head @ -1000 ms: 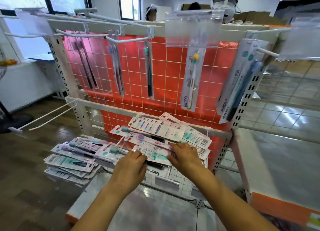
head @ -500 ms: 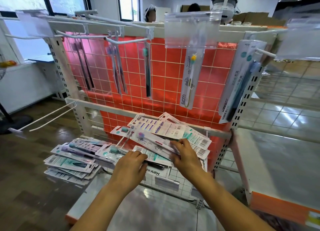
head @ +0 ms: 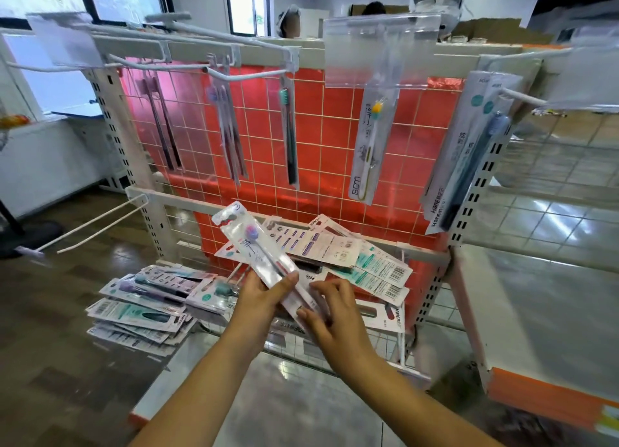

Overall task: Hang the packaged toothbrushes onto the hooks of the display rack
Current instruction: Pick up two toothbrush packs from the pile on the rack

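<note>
My left hand [head: 264,294] grips a clear packaged toothbrush [head: 249,245] with a purple head, lifted and tilted up to the left above the pile. My right hand [head: 330,316] pinches the lower end of the same pack. Beneath lies a pile of packaged toothbrushes [head: 355,259] on the wire shelf; a second pile [head: 147,306] lies to the left. On the rack's upper hooks [head: 248,75] hang several packs: dark brushes [head: 164,128], a purple pair [head: 227,128], a green-headed one [head: 289,128], a yellow-headed one [head: 370,145] and white packs [head: 465,152] at the right.
A bare double hook [head: 90,225] sticks out to the left at mid height. Clear label holders [head: 378,48] hang at the hook tips. A white shelf unit [head: 529,312] stands at the right. People stand behind the rack [head: 289,21].
Both hands were sorting in the pile; now the left hand has lifted one clear pack up out of it, with the right hand on its lower end.
</note>
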Tool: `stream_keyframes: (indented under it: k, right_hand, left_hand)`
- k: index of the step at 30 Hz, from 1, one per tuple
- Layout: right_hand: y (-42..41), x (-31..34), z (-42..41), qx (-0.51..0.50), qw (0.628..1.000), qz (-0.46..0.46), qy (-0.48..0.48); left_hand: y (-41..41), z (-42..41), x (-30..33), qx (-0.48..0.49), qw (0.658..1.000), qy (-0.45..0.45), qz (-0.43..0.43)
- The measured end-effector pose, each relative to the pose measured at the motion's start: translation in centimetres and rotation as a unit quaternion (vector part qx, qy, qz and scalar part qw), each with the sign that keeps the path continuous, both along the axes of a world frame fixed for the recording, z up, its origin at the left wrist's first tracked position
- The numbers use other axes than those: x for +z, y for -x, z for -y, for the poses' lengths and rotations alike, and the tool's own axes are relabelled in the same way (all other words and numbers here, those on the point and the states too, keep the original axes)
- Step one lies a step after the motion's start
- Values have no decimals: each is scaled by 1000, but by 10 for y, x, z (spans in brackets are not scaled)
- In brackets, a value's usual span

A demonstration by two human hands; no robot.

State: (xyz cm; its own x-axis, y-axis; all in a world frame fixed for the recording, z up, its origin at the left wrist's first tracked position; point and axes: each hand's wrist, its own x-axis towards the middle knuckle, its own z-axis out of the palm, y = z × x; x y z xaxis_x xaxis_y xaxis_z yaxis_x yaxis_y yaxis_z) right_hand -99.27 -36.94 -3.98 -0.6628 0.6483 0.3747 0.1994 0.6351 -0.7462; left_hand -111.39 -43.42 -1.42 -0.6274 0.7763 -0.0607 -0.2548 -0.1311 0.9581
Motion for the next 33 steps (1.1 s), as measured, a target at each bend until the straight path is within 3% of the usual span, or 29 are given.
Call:
stream_keyframes:
  k: [6,11,13,16,23,33]
  right_hand:
    - [9,3,5,32,999,16,8]
    - [31,17,-62,-106,994,17,7]
    - [37,21,-87,-121,989,82,-16]
    - [46,26,-105,-65,973,208,-71]
    - [63,27,-122,16,908,398,-131]
    - [71,25,-128,1,914,383,-132]
  left_hand:
    - [6,2,-1,55,996,-28,66]
    - [23,14,-2,72,995,24,65]
    - [26,19,-4,59,996,21,68]
    - [31,23,-9,50,996,25,68]
    - [41,22,-12,47,996,38,59]
    - [50,20,-14,44,997,41,55]
